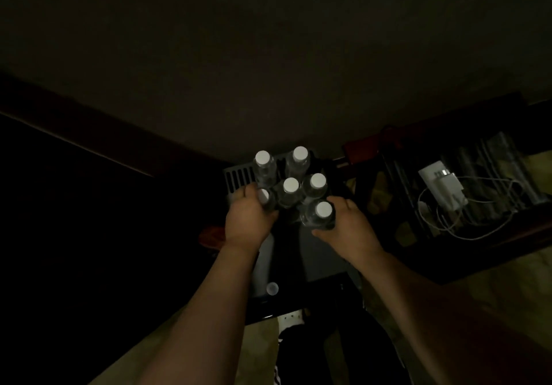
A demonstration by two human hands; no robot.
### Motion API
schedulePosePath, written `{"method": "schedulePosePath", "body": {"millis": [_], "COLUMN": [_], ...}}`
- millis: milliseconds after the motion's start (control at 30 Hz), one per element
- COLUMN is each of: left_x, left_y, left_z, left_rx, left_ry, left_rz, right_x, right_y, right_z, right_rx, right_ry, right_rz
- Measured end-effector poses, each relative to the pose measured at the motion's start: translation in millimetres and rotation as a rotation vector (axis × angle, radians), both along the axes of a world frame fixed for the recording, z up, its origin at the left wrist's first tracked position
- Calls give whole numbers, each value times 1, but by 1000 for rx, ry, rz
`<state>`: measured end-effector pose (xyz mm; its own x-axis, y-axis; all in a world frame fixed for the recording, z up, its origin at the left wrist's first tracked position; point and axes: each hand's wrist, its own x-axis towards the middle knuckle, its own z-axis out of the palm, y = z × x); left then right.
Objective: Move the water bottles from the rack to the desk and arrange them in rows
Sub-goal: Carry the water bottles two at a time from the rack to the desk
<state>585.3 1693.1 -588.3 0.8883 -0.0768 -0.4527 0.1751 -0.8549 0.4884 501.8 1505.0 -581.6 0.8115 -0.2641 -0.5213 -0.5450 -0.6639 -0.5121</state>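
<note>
Both hands reach forward from bare forearms into a dim room: the left hand (246, 220) wraps its fingers round a clear plastic bottle (266, 198) at the cluster's near-left corner, and the right hand (348, 229) grasps another bottle (318, 216) at the near right. Four more white-capped bottles (291, 192) stand upright close together behind these, all on a dark rack (239, 177) with a slotted top. A loose white cap (272, 288) lies lower on the dark surface near the person. To the right, a dark shelf (466, 223) holds a white charger (442, 186) and a tangle of pale cable (472, 229). Pale flooring shows below; the left side is too dark to read.
</note>
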Motion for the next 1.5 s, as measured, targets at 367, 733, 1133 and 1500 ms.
{"method": "schedulePosePath", "body": {"millis": [367, 733, 1133, 1500], "left_x": [9, -26, -44, -121], "left_y": [-2, -15, -56, -199], "left_z": [-24, 6, 227, 396], "left_rx": [-38, -20, -165, -286], "left_ry": [-65, -81, -362, -515], "left_rz": [38, 71, -138, -543], "right_x": [6, -12, -68, -169], "right_y": [9, 10, -43, -169], "right_z": [-35, -25, 168, 335], "right_rx": [-70, -66, 43, -30], "right_ry": [-99, -147, -327, -472], "right_rz": [-34, -148, -425, -580]}}
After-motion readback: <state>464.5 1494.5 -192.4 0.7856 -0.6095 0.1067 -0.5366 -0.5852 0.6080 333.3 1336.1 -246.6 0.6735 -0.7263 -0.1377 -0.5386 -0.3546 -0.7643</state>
